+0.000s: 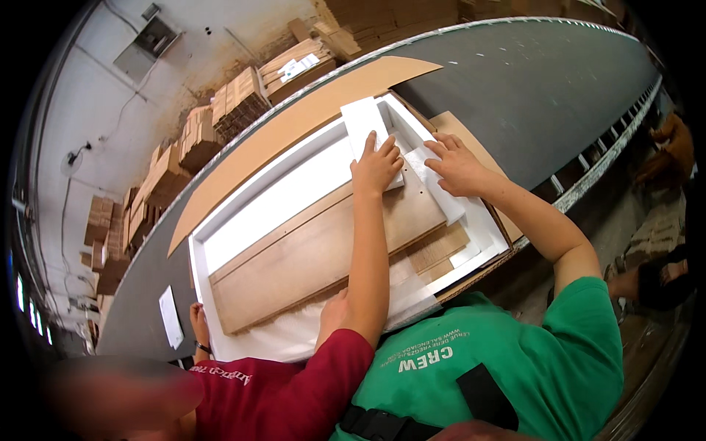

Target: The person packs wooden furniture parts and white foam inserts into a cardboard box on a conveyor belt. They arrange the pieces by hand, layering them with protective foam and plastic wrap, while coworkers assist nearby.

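Note:
An open cardboard box (471, 140) lies on a dark conveyor belt (529, 81), lined with white foam (279, 198) and holding pale wooden panels (309, 257). My right hand (456, 165), at the end of a green sleeve, lies flat with spread fingers on a white foam strip (445, 202) at the box's right end. A co-worker in a red shirt reaches a bare arm across; that hand (376, 165) presses on a white foam block (362, 117) beside mine. My left hand (334, 312) shows only partly by the box's near edge, behind that arm.
A long cardboard flap (294, 125) lies behind the box. The co-worker's other hand (198, 323) rests at the box's near left corner, next to a white paper sheet (170, 316). Stacks of cardboard cartons (235, 103) line the far wall. Another person (662, 279) stands at right.

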